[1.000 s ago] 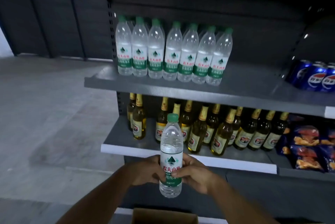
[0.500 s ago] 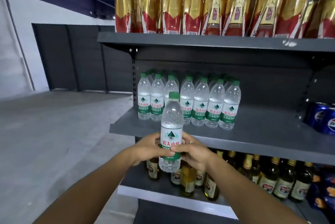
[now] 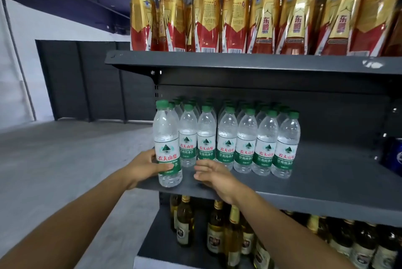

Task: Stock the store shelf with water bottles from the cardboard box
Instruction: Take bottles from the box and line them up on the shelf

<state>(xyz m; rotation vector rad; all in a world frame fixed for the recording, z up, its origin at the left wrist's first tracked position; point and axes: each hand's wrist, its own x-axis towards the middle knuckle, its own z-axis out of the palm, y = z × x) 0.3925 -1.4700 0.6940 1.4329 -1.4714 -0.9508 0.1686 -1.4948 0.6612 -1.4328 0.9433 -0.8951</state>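
— What did you see at the left end of that dark metal shelf (image 3: 326,190)?

— The left hand (image 3: 144,165) was wrapped round a clear, ribbed plastic water bottle (image 3: 167,144), thumb across its green and white label, green screw cap on top. The bottle stood upright at the shelf's front left corner, its base on or just above the matte grey surface; I couldn't tell which.

— And next to it?

— Just beside it stood the row of matching water bottles (image 3: 237,144), several deep, smooth shoulders narrowing to green caps. The right hand (image 3: 214,176) held nothing, fingers relaxed and pointing toward the gripped bottle, hovering low at the shelf's front.

— Above and below?

— Tall bottles in glossy gold and red sleeves (image 3: 261,14) filled the shelf above. Brown glass bottles with gold foil necks (image 3: 219,231) stood below, and something blue (image 3: 394,155) showed at the far right
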